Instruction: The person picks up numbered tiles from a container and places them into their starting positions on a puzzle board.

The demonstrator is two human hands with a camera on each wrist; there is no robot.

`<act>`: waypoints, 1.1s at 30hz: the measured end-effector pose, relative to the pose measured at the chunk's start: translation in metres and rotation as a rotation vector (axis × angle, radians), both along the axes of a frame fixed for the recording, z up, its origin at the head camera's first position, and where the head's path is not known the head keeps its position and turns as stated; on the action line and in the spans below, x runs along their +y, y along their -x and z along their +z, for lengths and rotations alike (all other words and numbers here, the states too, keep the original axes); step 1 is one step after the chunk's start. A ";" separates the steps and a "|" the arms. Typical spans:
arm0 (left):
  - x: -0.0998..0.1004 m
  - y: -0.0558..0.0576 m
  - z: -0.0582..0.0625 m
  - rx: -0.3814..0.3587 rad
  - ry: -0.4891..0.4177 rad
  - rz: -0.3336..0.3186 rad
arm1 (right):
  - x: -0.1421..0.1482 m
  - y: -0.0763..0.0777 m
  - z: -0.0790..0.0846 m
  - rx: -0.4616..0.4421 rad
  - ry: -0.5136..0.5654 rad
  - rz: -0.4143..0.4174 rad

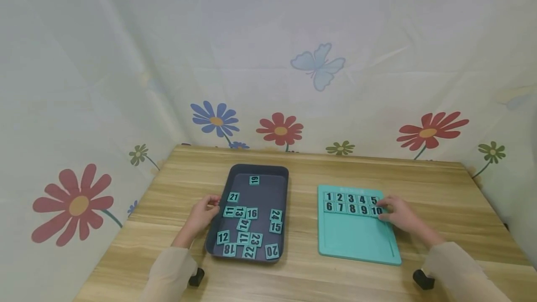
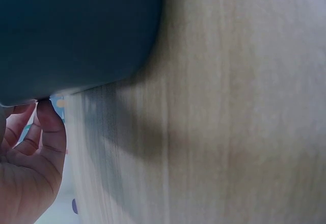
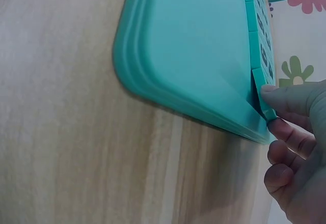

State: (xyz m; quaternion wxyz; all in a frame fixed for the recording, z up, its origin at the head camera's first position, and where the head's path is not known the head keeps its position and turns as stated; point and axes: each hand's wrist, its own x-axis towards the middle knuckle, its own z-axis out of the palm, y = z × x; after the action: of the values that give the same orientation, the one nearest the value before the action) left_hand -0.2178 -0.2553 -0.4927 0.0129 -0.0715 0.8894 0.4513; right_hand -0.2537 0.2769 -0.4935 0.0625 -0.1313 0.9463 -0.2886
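A dark tray (image 1: 260,195) holds loose teal number tiles, among them 19, 21 and 20. My left hand (image 1: 203,213) is at its left side, with thumb and fingers pinching the rim; in the left wrist view, the hand (image 2: 33,155) meets the edge of the tray (image 2: 76,35). On the teal board (image 1: 356,239), tiles 1 to 10 stand in two rows along the far end. My right hand (image 1: 398,213) pinches tile 10 (image 1: 376,211), the last in the second row. In the right wrist view this tile (image 3: 262,94) sits tilted, its near end raised between thumb and index finger.
Both tray and board lie on a wooden table (image 1: 302,274), the tray left and the board right. Behind the table hangs a pale curtain (image 1: 235,36) with flowers and a butterfly. Several tiles in the tray overlap or lie turned.
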 end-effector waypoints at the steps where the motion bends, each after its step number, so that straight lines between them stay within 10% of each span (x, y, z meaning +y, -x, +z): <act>1: 0.000 0.000 0.000 -0.001 0.000 -0.001 | 0.000 0.000 -0.001 0.004 -0.002 -0.005; 33: 0.000 -0.001 0.000 0.006 -0.019 -0.002 | -0.104 0.009 0.032 0.150 0.146 0.137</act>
State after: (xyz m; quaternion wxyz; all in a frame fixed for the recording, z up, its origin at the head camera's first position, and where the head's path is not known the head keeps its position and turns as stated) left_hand -0.2172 -0.2550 -0.4929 0.0114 -0.0690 0.8852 0.4599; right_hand -0.2623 0.1730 -0.4616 0.0013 -0.2209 0.9136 -0.3413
